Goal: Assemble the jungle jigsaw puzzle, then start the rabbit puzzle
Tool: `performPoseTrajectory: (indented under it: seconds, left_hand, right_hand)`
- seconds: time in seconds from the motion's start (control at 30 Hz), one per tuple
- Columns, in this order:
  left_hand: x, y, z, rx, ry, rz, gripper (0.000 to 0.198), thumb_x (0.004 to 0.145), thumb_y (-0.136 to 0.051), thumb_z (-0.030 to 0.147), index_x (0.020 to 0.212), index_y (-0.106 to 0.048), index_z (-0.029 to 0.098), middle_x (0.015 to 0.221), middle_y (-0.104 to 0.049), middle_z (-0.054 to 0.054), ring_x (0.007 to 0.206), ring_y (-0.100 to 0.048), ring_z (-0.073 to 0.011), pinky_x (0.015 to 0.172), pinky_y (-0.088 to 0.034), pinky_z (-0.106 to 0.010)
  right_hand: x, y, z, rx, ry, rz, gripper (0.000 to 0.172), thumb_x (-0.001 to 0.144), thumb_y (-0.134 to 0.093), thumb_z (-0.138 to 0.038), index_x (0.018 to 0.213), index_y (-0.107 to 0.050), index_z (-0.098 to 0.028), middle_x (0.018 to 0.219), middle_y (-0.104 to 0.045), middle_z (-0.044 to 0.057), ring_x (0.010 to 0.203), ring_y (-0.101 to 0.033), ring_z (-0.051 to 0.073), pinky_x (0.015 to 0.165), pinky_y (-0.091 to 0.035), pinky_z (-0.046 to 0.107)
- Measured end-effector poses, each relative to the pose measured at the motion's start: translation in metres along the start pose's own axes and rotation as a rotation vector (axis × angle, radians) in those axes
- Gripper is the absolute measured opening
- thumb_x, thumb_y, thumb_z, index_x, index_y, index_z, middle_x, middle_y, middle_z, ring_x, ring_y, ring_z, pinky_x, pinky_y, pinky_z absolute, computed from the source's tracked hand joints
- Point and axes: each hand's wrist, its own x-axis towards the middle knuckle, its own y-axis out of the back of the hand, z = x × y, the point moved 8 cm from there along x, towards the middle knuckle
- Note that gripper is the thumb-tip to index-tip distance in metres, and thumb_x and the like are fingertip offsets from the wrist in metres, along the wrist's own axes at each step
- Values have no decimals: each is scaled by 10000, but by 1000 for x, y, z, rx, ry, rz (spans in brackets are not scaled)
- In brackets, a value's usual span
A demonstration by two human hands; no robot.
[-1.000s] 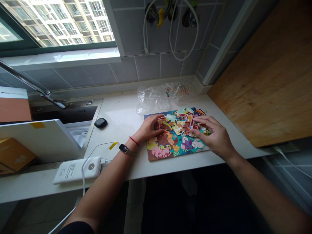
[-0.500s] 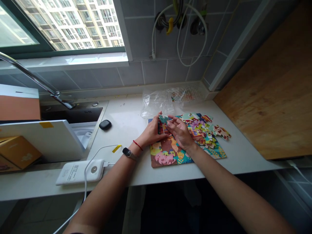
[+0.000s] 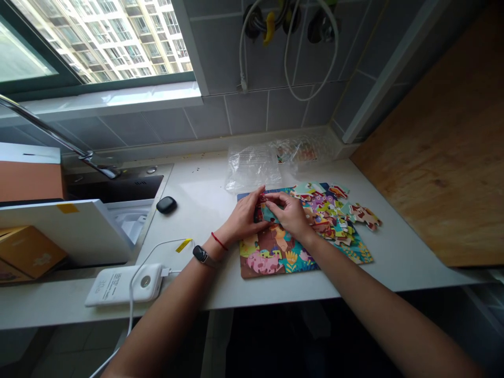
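Observation:
A colourful jigsaw puzzle (image 3: 262, 261) lies on the counter, with joined pieces along its lower left. My right hand (image 3: 292, 214) is above the middle of it, thumb and forefinger pinching a teal puzzle piece (image 3: 268, 213). Over the board's left part rests my left hand (image 3: 246, 215), its thumb and fingers apart around the left side of that piece, with nothing visibly gripped. Loose puzzle pieces (image 3: 325, 212) are heaped on the right half of the board. A brown-and-white piece (image 3: 364, 215) sticks out past the right edge. My fingers hide part of the upper left area.
Behind the board lies clear plastic packaging (image 3: 252, 165). To the left are a black oval case (image 3: 166, 205), a white power bank (image 3: 124, 286) with a cable, and a sink (image 3: 118, 188) with boxes over it. A wooden panel (image 3: 437, 157) stands at right.
The teal piece has come down from between both hands' fingertips toward the board's left middle. My right fingers have closed into a pinch on it. The camera view has shifted slightly.

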Motion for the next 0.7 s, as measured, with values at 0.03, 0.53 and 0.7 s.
performPoseTrajectory:
  seconds: [0.03,0.53,0.7]
  left_hand:
    - [0,1,2,-2,7,-1,1020,861,-802,370,1671,-198,232,1596,-473,-214,1442,-515,-391,1168,-462,-587]
    - [4,8,12,-17,50,-45,788,892,-820,436,1558,-433,270,1500,-574,-150,1366,-570,-348,1138,-494,-580]
    - [3,8,12,-52,33,-26,759,891,-822,411,1536,-452,261,1482,-582,-151,1354,-581,-326,1134,-502,-552]
  right_hand:
    - [3,5,2,9,-13,11,264,870,-759,-432,1027,-816,-227,1056,-814,76,982,-763,250,940,-616,411]
    - [4,32,-56,-248,369,-51,82,960,-703,-235,959,-781,-261,945,-737,41,907,-705,204,847,-584,357]
    - [-4,14,-42,-223,205,-230,234,947,-721,-305,1172,-759,-254,844,-714,9,774,-672,179,755,-554,321]
